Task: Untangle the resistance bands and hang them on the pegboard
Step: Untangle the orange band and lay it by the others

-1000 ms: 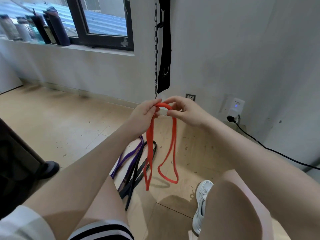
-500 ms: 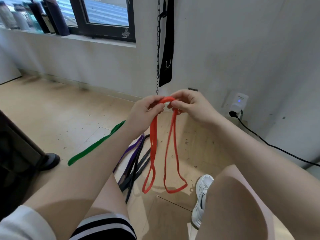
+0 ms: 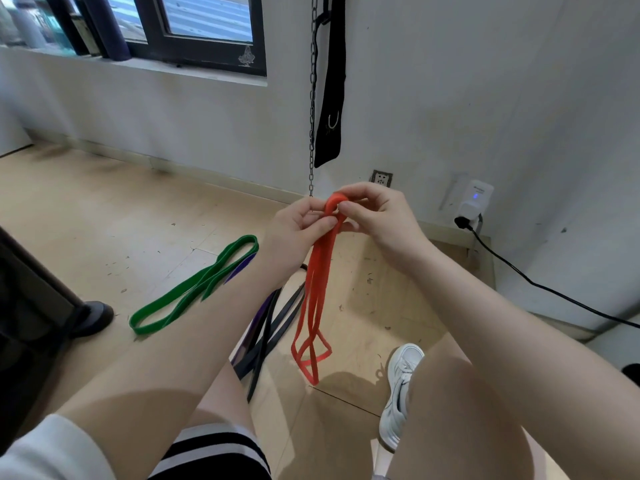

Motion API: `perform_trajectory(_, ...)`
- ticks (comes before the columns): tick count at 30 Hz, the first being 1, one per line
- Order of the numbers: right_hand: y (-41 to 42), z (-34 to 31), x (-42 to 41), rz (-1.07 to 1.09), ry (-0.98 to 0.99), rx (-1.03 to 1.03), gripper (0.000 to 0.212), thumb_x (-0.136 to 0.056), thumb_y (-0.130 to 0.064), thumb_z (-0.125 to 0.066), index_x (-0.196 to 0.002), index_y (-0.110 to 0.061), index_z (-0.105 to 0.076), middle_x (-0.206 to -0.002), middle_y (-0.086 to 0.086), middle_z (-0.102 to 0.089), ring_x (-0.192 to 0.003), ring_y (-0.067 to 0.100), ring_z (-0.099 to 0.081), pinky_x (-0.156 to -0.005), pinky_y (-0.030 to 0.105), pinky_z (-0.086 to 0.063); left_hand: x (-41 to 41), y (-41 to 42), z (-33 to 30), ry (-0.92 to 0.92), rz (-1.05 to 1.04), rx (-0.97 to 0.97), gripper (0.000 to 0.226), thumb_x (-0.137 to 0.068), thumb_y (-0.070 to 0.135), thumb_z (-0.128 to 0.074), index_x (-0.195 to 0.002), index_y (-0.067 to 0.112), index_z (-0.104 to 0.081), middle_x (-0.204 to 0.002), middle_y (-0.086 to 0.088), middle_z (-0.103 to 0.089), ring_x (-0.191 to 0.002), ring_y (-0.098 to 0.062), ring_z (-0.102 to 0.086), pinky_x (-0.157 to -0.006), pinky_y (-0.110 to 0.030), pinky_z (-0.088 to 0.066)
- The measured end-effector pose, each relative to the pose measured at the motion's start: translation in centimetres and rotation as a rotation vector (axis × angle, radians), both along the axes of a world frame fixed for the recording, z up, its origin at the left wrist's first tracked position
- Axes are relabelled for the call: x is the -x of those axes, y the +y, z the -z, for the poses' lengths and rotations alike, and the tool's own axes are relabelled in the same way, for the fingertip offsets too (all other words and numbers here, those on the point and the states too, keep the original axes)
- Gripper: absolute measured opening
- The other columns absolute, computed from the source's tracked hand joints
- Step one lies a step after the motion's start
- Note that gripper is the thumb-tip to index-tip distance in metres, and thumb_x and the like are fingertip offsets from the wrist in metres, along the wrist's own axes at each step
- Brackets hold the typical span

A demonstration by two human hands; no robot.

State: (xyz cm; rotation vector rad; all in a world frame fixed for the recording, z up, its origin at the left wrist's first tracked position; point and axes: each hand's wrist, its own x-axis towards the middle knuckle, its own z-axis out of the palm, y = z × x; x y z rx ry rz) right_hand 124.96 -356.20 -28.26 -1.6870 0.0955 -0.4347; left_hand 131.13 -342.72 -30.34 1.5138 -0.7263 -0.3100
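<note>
A red resistance band (image 3: 313,299) hangs folded into several strands from both my hands, its lower loops dangling just above the floor. My left hand (image 3: 298,230) pinches the strands just under the top bend. My right hand (image 3: 374,216) grips the top bend with curled fingers and thumb. On the floor a green band (image 3: 194,289) lies doubled over to the left. A purple band (image 3: 252,327) and black bands (image 3: 273,327) lie bunched together under my left forearm, partly hidden. No pegboard is in view.
A metal chain (image 3: 312,98) and a black strap (image 3: 330,91) hang on the wall just behind my hands. A white plug-in device (image 3: 474,202) with a black cable (image 3: 540,285) sits at the right wall. My white shoe (image 3: 398,393) is below; a dark furniture foot (image 3: 90,317) at left.
The red band's hanging strands have been gathered closer together into a narrower bundle. The view has shifted, bringing the whole green band on the floor into sight.
</note>
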Motion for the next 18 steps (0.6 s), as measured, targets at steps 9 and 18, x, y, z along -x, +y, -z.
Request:
perform_trajectory(9, 1.8, 0.8, -0.7, 0.254, -0.066, 0.559, 0.013, -0.086, -0.015, -0.062, -0.097, -0.014, -0.068, -0.090, -0.008, -0.058, -0.086, 0.007, -0.054, -0.078, 0.017, -0.044, 0.6, -0.5, 1.7, 0.067, -0.117, -0.010, 0.018, -0.088, 0.016, -0.061, -0.105, 0.012, -0.062, -0.087, -0.012, -0.072, -0.080, -0.026, -0.070, -0.077, -0.038, -0.057)
perform_trajectory(18, 0.7, 1.4, -1.5, 0.238, 0.024, 0.053, 0.013, -0.089, -0.009, -0.058, -0.102, -0.009, -0.064, -0.078, 0.001, -0.062, -0.055, 0.003, -0.054, -0.055, 0.018, -0.047, 0.3, -0.6, 1.4, 0.011, 0.025, -0.069, 0.033, -0.093, 0.011, -0.050, -0.122, 0.026, -0.053, -0.103, -0.003, -0.068, -0.091, -0.011, -0.067, -0.081, -0.024, -0.055)
